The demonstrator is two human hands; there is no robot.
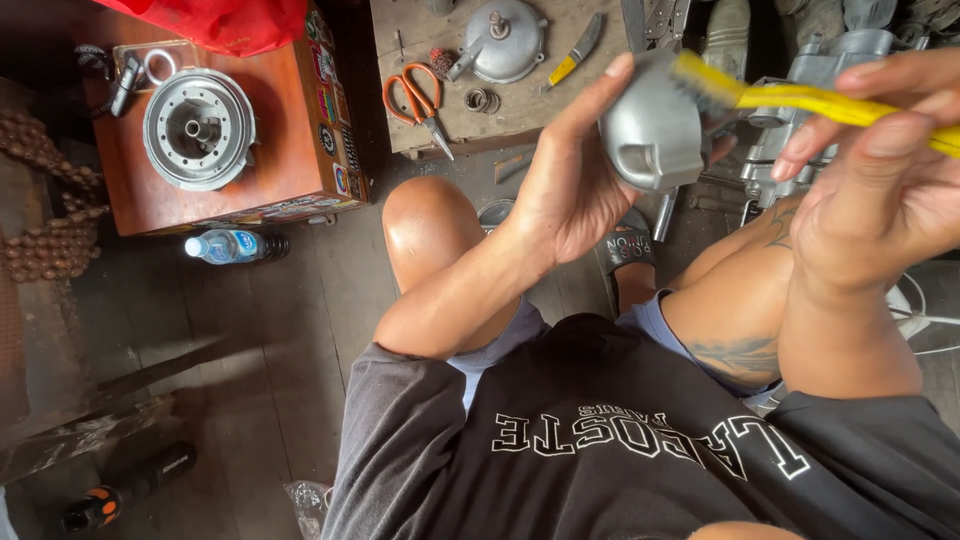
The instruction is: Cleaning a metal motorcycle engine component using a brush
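My left hand (572, 170) holds a grey cast metal engine cover (650, 130) up in front of me, thumb and fingers around its left side. My right hand (880, 170) grips the yellow handle of a brush (800, 98), and the bristle head rests against the top right of the cover. Both hands hover above my bare knees as I sit. My left forearm rests on my left knee (430, 230).
A wooden box (290, 150) at upper left carries a round metal hub part (199, 127). A board beyond holds orange-handled scissors (418, 95), a round metal cover (505, 40) and a yellow-handled tool (572, 55). A plastic water bottle (232, 246) lies on the floor. Engine parts (830, 70) stand at upper right.
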